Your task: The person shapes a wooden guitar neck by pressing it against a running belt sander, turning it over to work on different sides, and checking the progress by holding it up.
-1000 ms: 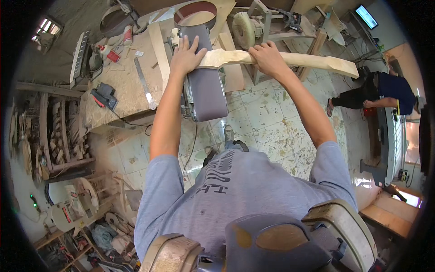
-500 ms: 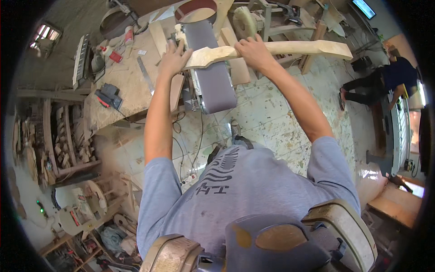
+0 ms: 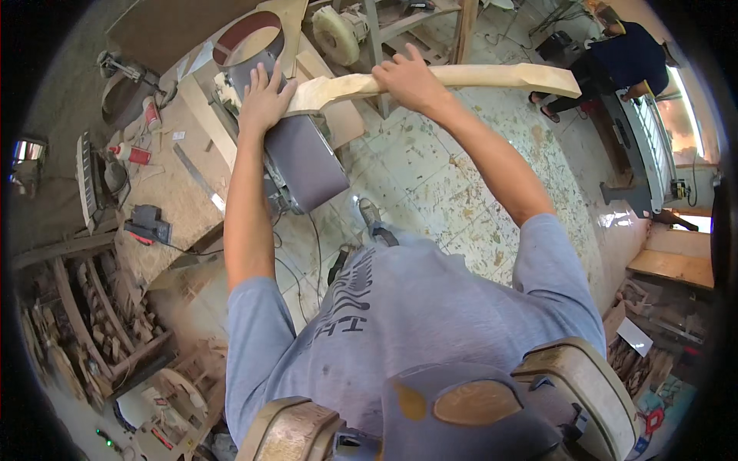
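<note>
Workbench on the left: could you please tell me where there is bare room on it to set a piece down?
The workbench has a bare patch between the long metal strip and the black tool, toward its near edge. Its far end is crowded: bottles, a wooden slat, scraps. The belt sander is taken by the left hand and curved wooden piece.

A worn, speckled tiled floor fills the centre. At nine o'clock stands a cluttered wooden workbench; at two o'clock, daylight enters, perhaps through a window.

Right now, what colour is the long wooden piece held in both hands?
Pale cream, bare light wood; the long wooden piece shows best in the head view.
</note>
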A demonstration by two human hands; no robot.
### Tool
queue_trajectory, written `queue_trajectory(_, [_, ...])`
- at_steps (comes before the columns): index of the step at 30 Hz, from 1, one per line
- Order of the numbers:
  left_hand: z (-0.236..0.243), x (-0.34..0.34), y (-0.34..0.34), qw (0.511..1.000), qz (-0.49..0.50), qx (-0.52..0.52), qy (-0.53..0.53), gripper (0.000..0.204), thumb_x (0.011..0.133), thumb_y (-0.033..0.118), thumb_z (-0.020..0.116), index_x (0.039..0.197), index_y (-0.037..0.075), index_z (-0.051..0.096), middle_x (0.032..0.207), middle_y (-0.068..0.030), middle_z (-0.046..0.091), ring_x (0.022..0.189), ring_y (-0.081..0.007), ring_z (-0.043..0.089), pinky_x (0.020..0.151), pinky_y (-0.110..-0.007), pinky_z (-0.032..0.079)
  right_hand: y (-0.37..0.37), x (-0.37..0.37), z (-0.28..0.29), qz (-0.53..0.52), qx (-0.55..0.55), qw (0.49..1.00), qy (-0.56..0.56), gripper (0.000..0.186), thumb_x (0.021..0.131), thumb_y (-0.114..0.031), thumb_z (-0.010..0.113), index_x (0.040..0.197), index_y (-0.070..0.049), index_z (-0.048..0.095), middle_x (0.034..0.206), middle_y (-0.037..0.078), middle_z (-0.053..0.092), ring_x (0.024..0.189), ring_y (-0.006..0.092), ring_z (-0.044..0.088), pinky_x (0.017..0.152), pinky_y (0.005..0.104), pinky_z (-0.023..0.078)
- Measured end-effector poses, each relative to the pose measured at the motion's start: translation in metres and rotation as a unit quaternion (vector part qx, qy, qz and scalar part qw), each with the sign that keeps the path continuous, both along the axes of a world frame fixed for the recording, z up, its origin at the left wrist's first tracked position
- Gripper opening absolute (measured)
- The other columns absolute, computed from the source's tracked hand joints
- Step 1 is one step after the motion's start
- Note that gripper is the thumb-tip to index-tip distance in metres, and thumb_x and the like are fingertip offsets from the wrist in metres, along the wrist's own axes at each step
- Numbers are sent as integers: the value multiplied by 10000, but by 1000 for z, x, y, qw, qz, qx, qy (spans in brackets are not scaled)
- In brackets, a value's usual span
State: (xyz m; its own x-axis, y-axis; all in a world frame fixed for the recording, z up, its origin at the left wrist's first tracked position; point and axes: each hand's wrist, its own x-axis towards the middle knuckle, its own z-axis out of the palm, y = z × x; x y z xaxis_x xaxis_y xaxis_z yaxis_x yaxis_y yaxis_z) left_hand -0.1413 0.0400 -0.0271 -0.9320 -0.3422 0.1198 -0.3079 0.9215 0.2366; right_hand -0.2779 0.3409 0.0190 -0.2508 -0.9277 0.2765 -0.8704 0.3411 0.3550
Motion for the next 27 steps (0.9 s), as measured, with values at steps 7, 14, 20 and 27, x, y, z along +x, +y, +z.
queue_trajectory(7, [-5, 31, -30, 1000, 31, 5, 5, 781, 978, 635, 372, 1610, 195, 242, 1648, -246, 172, 1540, -384, 142, 1225, -503, 183, -36, 13, -17, 32, -59, 998, 2, 129, 896, -147, 580, 1005, -111, 640, 914, 49, 677, 933, 267, 674, 1024, 606, 394])
queue_trajectory(14, [-1, 34, -38, 1000, 10, 4, -20, 779, 983, 630, 385, 1609, 188, 245, 1641, -260, 180, 1539, -402, 123, 1221, -527, 175, -33, 28, -15, 37, -72, 997, -5, 148, 891, -143, 567, 1014, -104, 641, 887, 65, 659, 888, 277, 665, 1022, 616, 398])
queue_trajectory(20, [-3, -9, -15, 999, -29, -5, -13, 767, 986, 612, 386, 1612, 197, 232, 1650, -240, 167, 1538, -395, 133, 1224, -508, 188, 4, 11, -1, 1, -22, 999, -24, 97, 889, -132, 589, 978, -105, 619, 904, 48, 666, 949, 272, 655, 1047, 654, 368])
queue_trajectory(27, [0, -20, 0, 1000, -17, 11, -7, 770, 983, 622, 375, 1615, 211, 219, 1656, -231, 153, 1540, -382, 140, 1227, -500, 186, 11, -3, 10, -34, 29, 999, -18, 181, 871, -63, 589, 1042, -122, 596, 940, 22, 655, 1006, 242, 630, 1083, 617, 354])
